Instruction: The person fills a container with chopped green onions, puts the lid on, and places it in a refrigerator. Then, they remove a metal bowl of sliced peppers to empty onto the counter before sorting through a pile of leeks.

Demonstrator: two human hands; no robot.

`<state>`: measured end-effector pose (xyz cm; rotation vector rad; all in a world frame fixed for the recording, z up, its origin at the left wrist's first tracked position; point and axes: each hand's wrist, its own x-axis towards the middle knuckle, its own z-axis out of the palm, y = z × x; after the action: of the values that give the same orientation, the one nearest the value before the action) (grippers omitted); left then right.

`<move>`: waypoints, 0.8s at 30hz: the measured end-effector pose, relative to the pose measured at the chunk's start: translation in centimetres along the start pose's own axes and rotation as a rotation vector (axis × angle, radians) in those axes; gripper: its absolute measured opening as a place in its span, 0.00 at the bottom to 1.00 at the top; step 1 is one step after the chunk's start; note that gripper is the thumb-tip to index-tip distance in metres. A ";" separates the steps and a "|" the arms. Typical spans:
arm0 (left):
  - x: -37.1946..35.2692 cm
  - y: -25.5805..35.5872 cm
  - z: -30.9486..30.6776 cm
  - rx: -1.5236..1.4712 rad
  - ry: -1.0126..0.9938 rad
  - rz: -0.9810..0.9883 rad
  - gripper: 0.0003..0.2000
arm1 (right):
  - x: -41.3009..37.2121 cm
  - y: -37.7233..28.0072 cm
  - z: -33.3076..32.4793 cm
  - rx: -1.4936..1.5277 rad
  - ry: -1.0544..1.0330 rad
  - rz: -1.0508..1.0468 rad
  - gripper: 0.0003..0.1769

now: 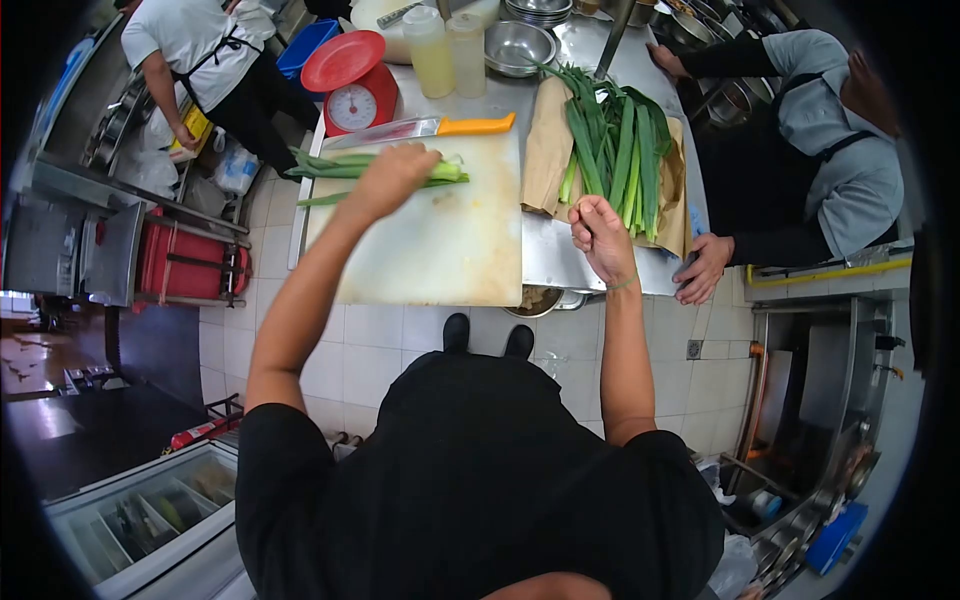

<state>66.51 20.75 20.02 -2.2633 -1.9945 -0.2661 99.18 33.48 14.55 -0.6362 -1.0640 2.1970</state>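
My left hand is closed over a few leeks lying across the white cutting board; their pale ends show to the right of the fingers. A knife with an orange handle rests along the board's far edge, apart from my hand. My right hand has its fingers curled in, palm side up, just in front of a bunch of leeks on opened brown paper. Whatever those fingers pinch, if anything, is too small to make out.
Behind the board stand a red kitchen scale and two squeeze bottles. A metal bowl sits farther back. At the right, a co-worker's hand grips the table edge; another person stands at far left.
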 end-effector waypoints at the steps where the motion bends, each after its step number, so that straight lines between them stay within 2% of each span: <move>1: 0.4 0.8 1.5 0.026 -0.139 -0.058 0.14 | -0.1 -0.1 0.0 0.002 0.010 -0.003 0.05; 4: 1.3 1.6 5.1 -0.011 -0.152 -0.103 0.16 | -0.2 -0.2 -0.6 -0.281 0.130 0.059 0.14; 5: 1.5 2.0 5.9 -0.029 -0.150 -0.078 0.16 | 0.2 0.2 -1.2 -0.365 0.195 0.042 0.13; 7: 1.2 2.5 6.6 -0.045 -0.009 -0.119 0.21 | 1.4 1.3 -3.3 -0.595 0.269 -0.026 0.11; 8: 1.1 2.4 6.6 -0.026 -0.037 -0.084 0.32 | 2.3 1.8 -4.1 -0.596 0.290 -0.027 0.11; 10: 1.0 3.0 5.8 -0.082 -0.081 -0.090 0.35 | 3.5 2.4 -4.6 -1.032 0.291 -0.317 0.13; 11: 0.7 3.2 5.6 -0.127 -0.121 -0.114 0.37 | 3.8 2.2 -4.5 -1.034 0.297 -0.315 0.13; 13: -0.6 3.6 6.9 -0.055 -0.094 -0.086 0.40 | 4.3 1.1 -2.8 -1.250 0.251 -0.031 0.16; 15: -1.4 3.8 7.3 0.024 -0.067 -0.059 0.42 | 5.2 2.5 -2.3 -1.280 0.266 -0.018 0.17; 17: -1.4 4.6 6.6 0.015 -0.029 -0.076 0.43 | 5.7 3.9 -1.4 -1.263 0.238 -0.143 0.17; 19: -0.8 5.2 5.4 0.024 0.014 -0.072 0.42 | 5.6 4.3 0.0 -1.252 0.264 -0.147 0.15; 21: 0.2 6.2 5.1 0.033 0.057 -0.074 0.40 | 5.4 3.9 0.8 -1.087 0.267 -0.233 0.14; 23: 2.5 7.5 5.3 -0.338 0.166 0.045 0.36 | 5.5 3.4 0.8 -1.077 0.220 -0.237 0.14; 24: 3.8 8.8 5.3 -0.335 0.166 0.039 0.36 | 5.5 3.2 0.6 -1.068 0.181 -0.239 0.13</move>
<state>75.99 24.36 15.90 -2.3690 -1.9394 -0.8108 93.90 35.44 11.45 -1.0382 -2.0605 1.2055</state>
